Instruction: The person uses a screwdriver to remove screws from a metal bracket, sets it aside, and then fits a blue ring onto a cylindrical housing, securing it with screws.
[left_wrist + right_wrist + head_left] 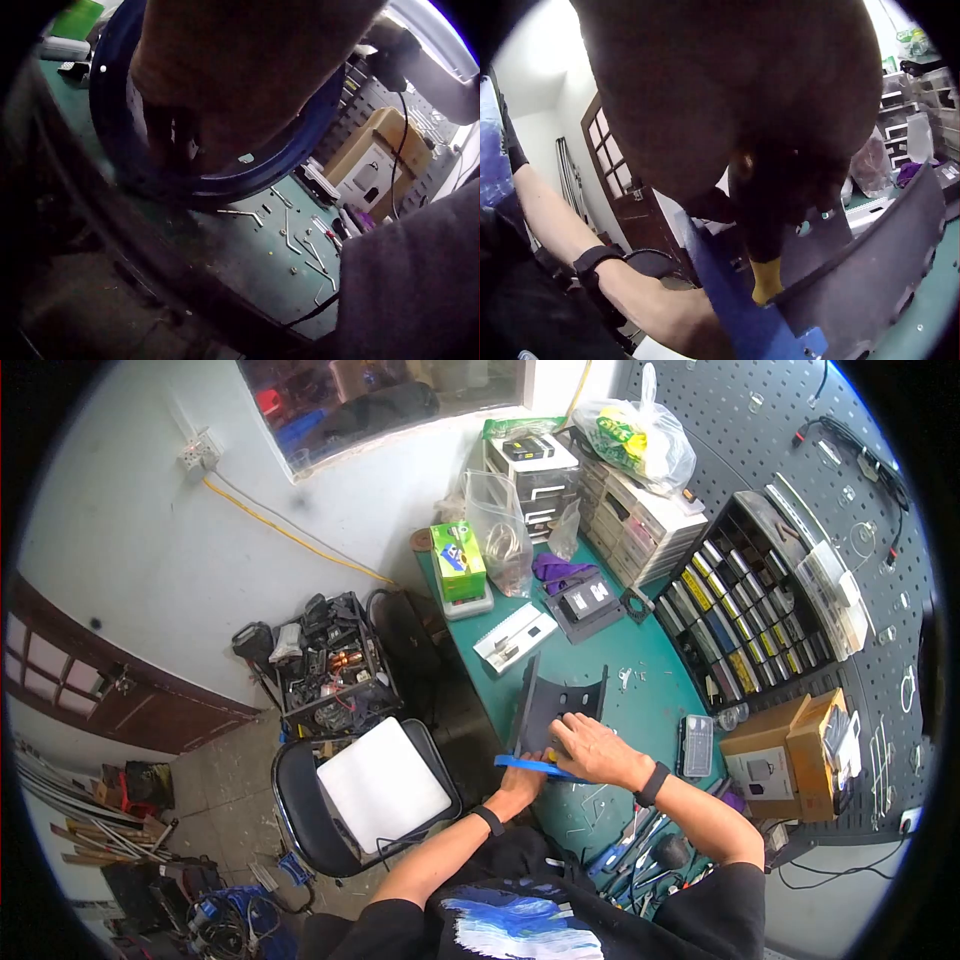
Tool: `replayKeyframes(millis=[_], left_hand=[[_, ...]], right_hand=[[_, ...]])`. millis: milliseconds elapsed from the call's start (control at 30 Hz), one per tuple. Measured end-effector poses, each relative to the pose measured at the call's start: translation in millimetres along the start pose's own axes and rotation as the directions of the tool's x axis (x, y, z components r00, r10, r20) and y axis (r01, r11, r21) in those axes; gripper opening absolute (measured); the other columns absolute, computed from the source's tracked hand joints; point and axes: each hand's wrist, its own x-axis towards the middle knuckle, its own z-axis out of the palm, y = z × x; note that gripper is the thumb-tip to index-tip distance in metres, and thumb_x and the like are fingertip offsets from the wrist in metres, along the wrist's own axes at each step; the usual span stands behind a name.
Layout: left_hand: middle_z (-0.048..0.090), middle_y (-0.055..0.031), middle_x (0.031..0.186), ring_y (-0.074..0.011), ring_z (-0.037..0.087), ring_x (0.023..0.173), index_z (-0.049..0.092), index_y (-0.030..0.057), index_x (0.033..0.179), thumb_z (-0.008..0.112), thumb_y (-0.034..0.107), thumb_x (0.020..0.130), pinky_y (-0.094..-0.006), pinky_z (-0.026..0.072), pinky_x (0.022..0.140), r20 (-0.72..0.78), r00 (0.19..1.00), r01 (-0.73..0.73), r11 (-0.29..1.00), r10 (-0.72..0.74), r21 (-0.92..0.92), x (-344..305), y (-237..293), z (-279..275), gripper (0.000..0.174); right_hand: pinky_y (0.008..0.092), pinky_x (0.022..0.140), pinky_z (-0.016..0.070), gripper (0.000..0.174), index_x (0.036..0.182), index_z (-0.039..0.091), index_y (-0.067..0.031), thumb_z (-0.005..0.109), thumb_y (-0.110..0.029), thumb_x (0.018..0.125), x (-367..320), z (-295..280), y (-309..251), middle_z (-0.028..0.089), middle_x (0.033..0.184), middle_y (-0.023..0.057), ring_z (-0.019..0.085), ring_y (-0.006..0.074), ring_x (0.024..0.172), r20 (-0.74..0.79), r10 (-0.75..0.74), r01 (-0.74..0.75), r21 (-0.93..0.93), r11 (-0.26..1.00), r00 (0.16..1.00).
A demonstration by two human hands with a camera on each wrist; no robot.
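Note:
A blue ring (540, 765) stands at the near end of a black curved panel (560, 695) on the green table (650, 730). My left hand (520, 785) grips the ring from its near side; its fingertips are hidden behind the rim. Over the panel's near end, my right hand (595, 750) has its fingers curled down close to the ring. A small yellow piece (766, 280) shows at its fingers, between the blue ring and the panel wall. What the yellow piece is a part of stays hidden. In the left wrist view the ring (311, 146) surrounds a dark, blurred hand.
Bent hex keys (289, 232) and small screws lie on the table near the ring. Hand tools (635, 855) crowd the front right. Along the back stand a parts rack (745, 620), a cardboard box (790, 755) and drawer units (640, 530). A chair (385, 780) stands left.

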Motion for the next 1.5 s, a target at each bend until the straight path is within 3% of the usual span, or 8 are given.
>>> replayKeyframes(millis=[167, 333, 400, 567, 967, 1167, 1367, 1500], left_hand=[[0.068, -0.0133, 0.109, -0.0316, 0.067, 0.100, 0.057, 0.0036, 0.131, 0.059, 0.013, 0.094, -0.0464, 0.0557, 0.084, 0.034, 0.999, -0.011, 0.999, 0.012, -0.034, 2, -6, 8, 0.038], [0.071, -0.0184, 0.101, -0.0374, 0.069, 0.095, 0.066, 0.0025, 0.109, 0.065, 0.010, 0.092, -0.0482, 0.0565, 0.082, -0.126, 0.992, -0.011, 0.983, -0.012, -0.181, 0, -2, -1, 0.019], [0.064, -0.0167, 0.114, -0.0317, 0.064, 0.107, 0.055, 0.0016, 0.133, 0.058, 0.013, 0.095, -0.0462, 0.0538, 0.088, 0.045, 0.999, -0.001, 0.989, 0.008, -0.150, -1, -5, -1, 0.040], [0.063, -0.0157, 0.118, -0.0317, 0.063, 0.110, 0.057, -0.0010, 0.130, 0.058, 0.010, 0.094, -0.0435, 0.0532, 0.091, 0.028, 0.995, -0.092, 0.996, 0.091, 0.021, -5, -7, 4, 0.038], [0.065, -0.0169, 0.111, -0.0349, 0.067, 0.101, 0.057, 0.0013, 0.126, 0.058, 0.005, 0.093, -0.0451, 0.0558, 0.087, -0.035, 0.999, -0.044, 0.988, 0.039, -0.147, -6, -3, -6, 0.033], [0.066, -0.0176, 0.111, -0.0348, 0.068, 0.103, 0.059, 0.0030, 0.121, 0.058, 0.006, 0.094, -0.0456, 0.0561, 0.087, -0.030, 0.999, -0.043, 0.988, 0.039, -0.146, -2, -5, 5, 0.027], [0.069, -0.0187, 0.113, -0.0341, 0.070, 0.104, 0.064, 0.0028, 0.114, 0.058, 0.006, 0.095, -0.0456, 0.0565, 0.089, -0.080, 0.995, -0.071, 0.993, 0.063, -0.097, -1, -12, 21, 0.020], [0.071, -0.0201, 0.111, -0.0381, 0.070, 0.103, 0.065, 0.0021, 0.111, 0.058, 0.006, 0.095, -0.0476, 0.0571, 0.088, 0.028, 1.000, 0.015, 0.978, -0.009, -0.210, 1, -6, 3, 0.018]], right_hand=[[0.0491, 0.083, 0.0516, 0.030, 0.110, 0.052, -0.0024, 0.065, -0.026, 0.096, -2, -1, 2, 0.061, 0.093, 0.0182, 0.063, 0.0387, 0.090, 0.193, 0.159, -0.156, -0.033, 0.987, 0.968], [0.0484, 0.076, 0.0537, 0.028, 0.106, 0.055, -0.0037, 0.064, -0.029, 0.098, -4, 3, 3, 0.062, 0.085, 0.0172, 0.066, 0.0375, 0.082, 0.008, -0.011, 0.011, -0.005, 1.000, 1.000], [0.0488, 0.073, 0.0540, 0.028, 0.105, 0.055, -0.0037, 0.063, -0.030, 0.098, -5, 5, 5, 0.063, 0.083, 0.0173, 0.066, 0.0381, 0.079, 0.068, 0.044, -0.041, -0.044, 0.998, 0.997], [0.0500, 0.067, 0.0542, 0.029, 0.104, 0.055, -0.0035, 0.063, -0.031, 0.099, -3, 9, -2, 0.064, 0.076, 0.0177, 0.067, 0.0393, 0.074, 0.096, 0.186, -0.177, -0.094, 0.980, 0.978], [0.0471, 0.080, 0.0507, 0.029, 0.107, 0.054, -0.0020, 0.066, -0.027, 0.098, -1, 1, -1, 0.059, 0.084, 0.0158, 0.063, 0.0373, 0.083, 0.008, -0.091, 0.092, -0.034, 0.995, 0.996], [0.0469, 0.081, 0.0501, 0.028, 0.107, 0.053, -0.0020, 0.068, -0.024, 0.096, -4, 0, -3, 0.060, 0.093, 0.0170, 0.061, 0.0361, 0.090, 0.240, 0.157, -0.146, -0.064, 0.987, 0.958], [0.0493, 0.077, 0.0521, 0.034, 0.112, 0.051, -0.0014, 0.065, -0.028, 0.098, -4, 2, 2, 0.063, 0.088, 0.0193, 0.065, 0.0401, 0.086, -0.029, -0.071, 0.073, 0.074, 0.995, 0.997], [0.0485, 0.079, 0.0515, 0.029, 0.108, 0.051, -0.0028, 0.064, -0.027, 0.099, -1, -6, -6, 0.062, 0.088, 0.0171, 0.063, 0.0388, 0.084, 0.225, 0.172, -0.170, -0.027, 0.985, 0.959]])
